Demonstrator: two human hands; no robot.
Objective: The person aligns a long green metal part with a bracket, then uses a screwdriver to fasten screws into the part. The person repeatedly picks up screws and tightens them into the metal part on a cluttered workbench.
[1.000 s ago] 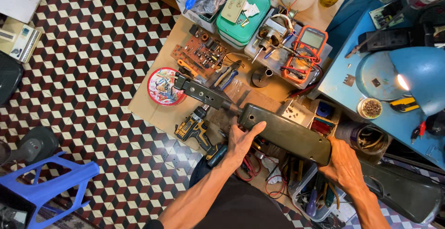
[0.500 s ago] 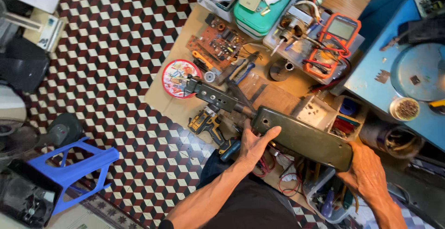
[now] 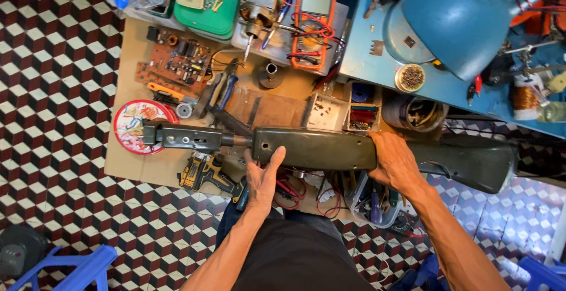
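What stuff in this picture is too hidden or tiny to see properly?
- Head view: the underside of the long dark green housing faces away; left hand and right hand cover parts of it.
- The circuit board parts are too small to identify.
- The green box is cut off by the top edge.
- The yellow drill is partly hidden under the housing.

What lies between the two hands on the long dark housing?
Only bare olive casing spans from left hand to right hand, seen in the head view.

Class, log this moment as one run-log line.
left hand: grips dark green housing | right hand: grips same housing | beneath: wooden board
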